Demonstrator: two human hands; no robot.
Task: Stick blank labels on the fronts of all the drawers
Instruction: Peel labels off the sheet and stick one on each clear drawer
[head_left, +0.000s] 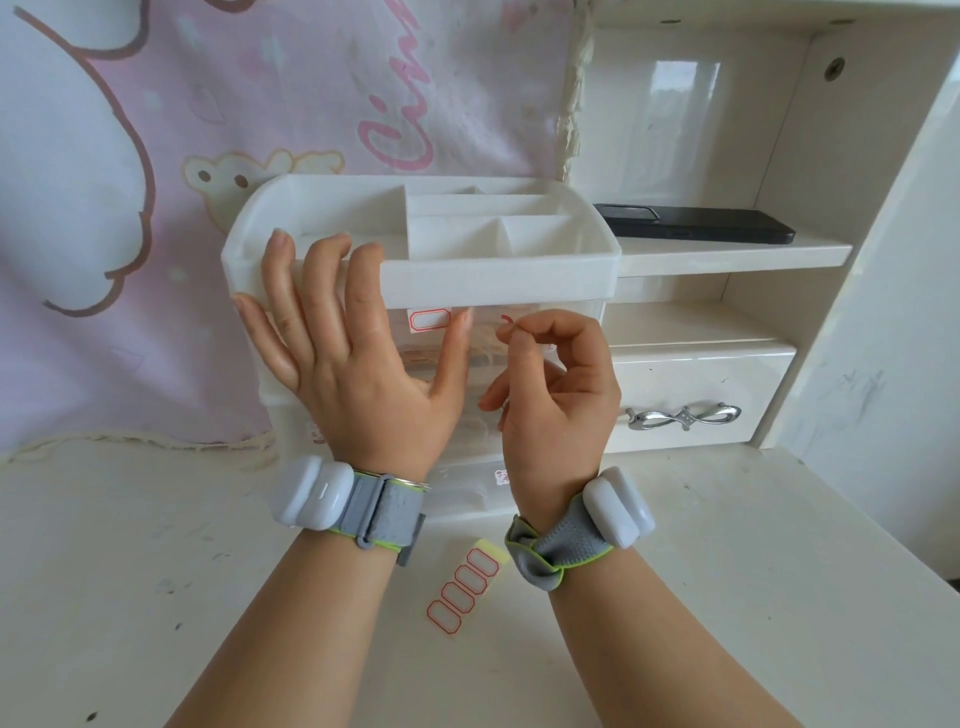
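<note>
I've got the left hand (358, 358) at centre frame, fingers (283, 291) spread wide and laid flat against the upper left front of the white translucent plastic desktop organiser (498, 283), holding nothing, its thumb reaching right along the clear top drawer front. Just left of that thumb tip, a red-bordered blank label (429, 319) already sits on the clear drawer front, peeking out between the thumb and the index finger. To the right of centre, the right hand (556, 395) is curled, thumb and index fingertip (519, 340) pressed together and pinching a small red-edged label piece (506, 325), which curls up above the fingertips, close in front of the same drawer front; I cannot tell whether it touches the plastic. Lower centre, on the white worn desk surface (156, 571), a strip of red-bordered blank labels on yellow backing (465, 584) lies between the two wrists, near neither set of fingers. Another small red-marked sticker (501, 477) shows low on the organiser, just beside the right wrist. Upper right, a black phone (696, 224) lies on a cream shelf (727, 254).
</note>
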